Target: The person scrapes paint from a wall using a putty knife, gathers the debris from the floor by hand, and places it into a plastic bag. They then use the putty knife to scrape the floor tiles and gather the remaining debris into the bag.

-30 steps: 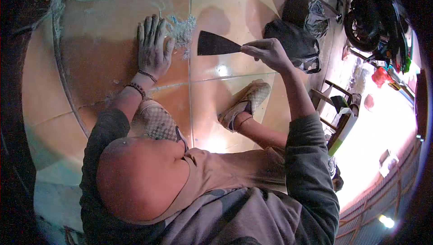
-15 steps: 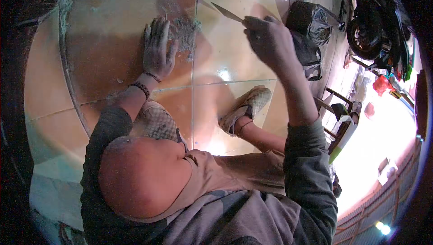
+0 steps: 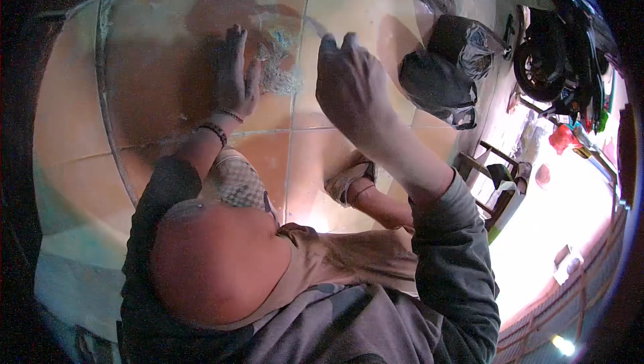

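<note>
My left hand [image 3: 236,77] lies on the tan tiled floor [image 3: 161,106], fingers stretched out and the thumb a little apart. Just right of its thumb is a loose, pale heap of shavings or dust [image 3: 282,72]; I cannot make out the material. My right hand [image 3: 352,89] is raised to the right of the heap, closed around a knife [image 3: 315,26]. Its blade points up and left, blurred and pale, and the fist hides the handle. A dark shadow falls on the tiles above my left hand.
My checkered shoes [image 3: 238,179] rest on the floor below the hands. To the right stand black bags [image 3: 439,79], a motorcycle [image 3: 543,62] and a small wooden stool [image 3: 493,176]. A raised seam [image 3: 102,82] runs along the floor at left.
My right hand has moved left and slightly down with the knife, closer to the heap. My left hand stays almost in place, its fingers drawn closer together. The view has shifted slightly.
</note>
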A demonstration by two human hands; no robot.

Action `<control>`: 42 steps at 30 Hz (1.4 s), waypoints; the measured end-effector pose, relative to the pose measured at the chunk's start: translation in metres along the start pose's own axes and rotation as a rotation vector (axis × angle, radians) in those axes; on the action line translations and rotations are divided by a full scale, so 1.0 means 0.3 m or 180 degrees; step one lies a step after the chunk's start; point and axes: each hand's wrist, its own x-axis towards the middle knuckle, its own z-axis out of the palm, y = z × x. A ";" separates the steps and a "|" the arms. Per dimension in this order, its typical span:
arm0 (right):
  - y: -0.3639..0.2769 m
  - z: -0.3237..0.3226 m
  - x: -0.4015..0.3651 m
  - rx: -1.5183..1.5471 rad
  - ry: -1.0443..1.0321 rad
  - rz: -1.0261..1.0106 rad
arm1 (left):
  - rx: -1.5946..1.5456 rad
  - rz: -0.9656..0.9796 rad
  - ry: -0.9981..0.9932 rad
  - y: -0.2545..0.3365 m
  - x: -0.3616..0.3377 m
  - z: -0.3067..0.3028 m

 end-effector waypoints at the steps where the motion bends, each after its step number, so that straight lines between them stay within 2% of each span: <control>1: -0.001 0.059 0.008 -0.0233 0.0378 0.0000 | -0.0081 0.0030 0.0066 -0.012 -0.007 0.019; 3: -0.078 0.076 -0.045 -0.0906 0.0205 -0.0322 | -0.0223 0.0096 0.0221 -0.039 -0.009 0.049; 4: -0.098 0.153 -0.063 0.0849 0.0400 -0.0049 | -0.0281 0.0115 0.0306 -0.046 -0.007 0.049; 5: -0.108 0.125 -0.071 0.0858 0.0419 -0.0113 | -0.0236 0.0089 0.0348 -0.031 -0.003 0.025; 7: -0.097 0.037 -0.088 -0.0043 0.0721 -0.0610 | 0.0229 0.0114 0.0012 0.017 0.006 -0.037; 8: -0.069 0.028 -0.042 0.0388 0.0139 -0.0089 | 0.0285 0.0093 0.0041 0.014 0.004 -0.035; 10: -0.001 0.012 0.077 -0.0371 0.1613 -0.0282 | 0.0041 -0.0033 -0.0012 0.004 0.001 -0.021; 11: 0.034 -0.004 0.167 0.0567 0.1085 0.0063 | 0.0060 -0.0023 0.0004 0.007 0.004 -0.028; 12: 0.082 0.036 0.247 0.0693 0.1583 -0.0274 | 0.0086 -0.0111 -0.0058 0.020 0.006 -0.038; 13: 0.098 0.088 0.303 0.0680 0.1589 -0.0268 | 0.0102 -0.0199 -0.0127 0.029 0.009 -0.041; 15: 0.101 0.193 0.361 -0.0032 0.1616 -0.0136 | -0.0097 -0.0114 0.0027 -0.005 -0.003 -0.002; 17: 0.048 0.225 0.248 -0.0351 0.1537 -0.0418 | -0.0287 -0.0054 0.0173 -0.029 -0.013 0.025; 19: -0.027 0.213 0.087 0.0328 0.1212 -0.0396 | -0.0334 -0.0058 0.0300 -0.037 -0.019 0.037; 21: -0.057 0.159 -0.036 0.1721 0.0538 -0.0071 | -0.0508 -0.0027 0.0395 -0.051 -0.007 0.054; 23: -0.025 0.089 -0.092 0.1683 0.0283 0.0217 | -0.0693 -0.0015 0.0464 -0.028 0.001 0.033; 24: 0.001 0.060 -0.126 0.1655 0.0014 0.0497 | -0.0284 -0.0078 0.0189 0.021 0.017 -0.031; 25: 0.044 0.047 -0.145 0.1704 0.0155 0.0635 | 0.0128 -0.0125 -0.0080 0.046 0.019 -0.061; 27: 0.096 0.054 -0.172 0.1414 0.0206 0.0983 | 0.0196 0.0013 0.0022 0.018 0.022 -0.023; 29: 0.089 0.098 -0.175 0.1238 -0.0325 0.1205 | 0.0238 0.0174 0.0104 0.025 0.022 -0.011; 30: 0.049 0.093 -0.168 0.1206 -0.0795 0.1250 | 0.0428 0.0143 0.0005 0.042 0.035 -0.025; 31: -0.003 0.101 -0.164 0.1181 -0.1014 0.1028 | 0.0620 0.0112 -0.0101 0.051 0.040 -0.031; 32: -0.069 0.043 -0.143 0.0755 -0.1422 0.0702 | 0.0600 0.0126 -0.0112 0.049 0.036 -0.025; 33: -0.120 0.018 -0.138 0.0921 -0.1271 0.0433 | 0.0524 0.0132 -0.0030 0.041 0.030 -0.018; 34: -0.172 0.031 -0.139 0.0811 -0.1150 0.0571 | 0.0453 0.0132 0.0049 0.035 0.021 -0.010; 35: -0.185 -0.006 -0.141 0.1716 -0.0743 0.0556 | 0.0453 0.0137 0.0044 0.025 0.018 0.000; 37: -0.156 -0.040 -0.144 0.1914 -0.0727 0.0314 | 0.0285 0.0190 0.0271 -0.003 0.008 0.024; 39: -0.110 -0.076 -0.129 0.1946 -0.0607 0.0876 | 0.0240 0.0173 0.0237 -0.026 -0.004 0.045; 40: -0.087 -0.063 -0.106 0.1652 -0.0485 0.0991 | 0.0188 0.0157 0.0204 -0.030 -0.005 0.049; 41: -0.063 -0.009 -0.094 0.1700 -0.0108 0.0888 | 0.0175 0.0171 0.0213 -0.027 -0.005 0.048; 42: -0.067 0.021 -0.094 0.1550 -0.0042 0.0662 | 0.0162 0.0120 0.0187 -0.024 -0.003 0.046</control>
